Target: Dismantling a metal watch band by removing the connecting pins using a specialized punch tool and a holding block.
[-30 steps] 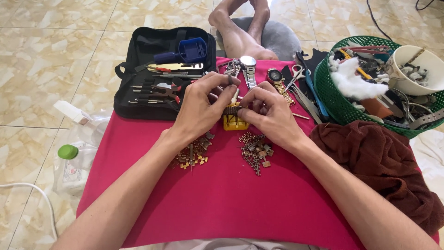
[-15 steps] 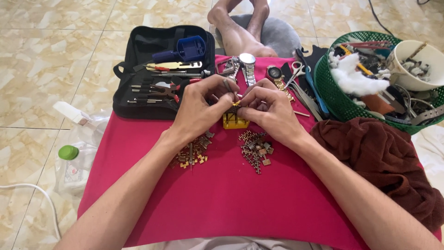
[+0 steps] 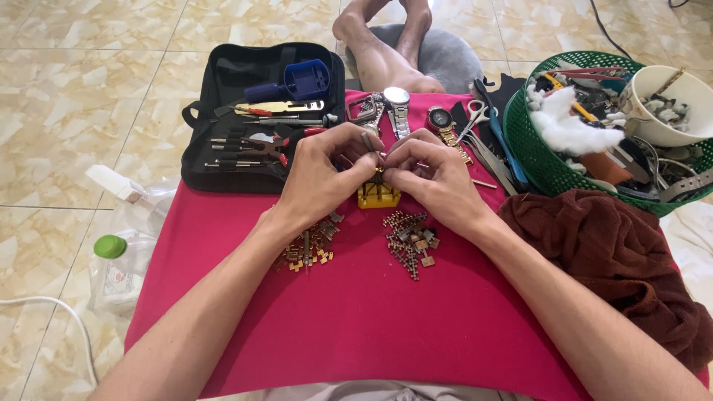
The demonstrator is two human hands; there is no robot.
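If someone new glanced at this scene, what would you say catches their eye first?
Both hands, left hand and right hand, meet over a small yellow holder at the middle of the red cloth, pinching something tiny. Two piles of metal links lie just below them. A green basket of clutter sits far right, an open black tool case upper left.

The scene is bright and evenly lit by soft daylight with no hard glare. The glossy floor tiles (image 3: 74,96) show only a weak sheen. Shadows are soft and short: a faint one lies under the left hand (image 3: 323,174) and the right hand (image 3: 431,178) on the red cloth (image 3: 356,319), and a darker one inside the black tool case (image 3: 223,111). Focus is sharp in the middle; the small links are clear. The wide lens bends the lines of the tiles near the edges, and the forearms look stretched at the bottom.
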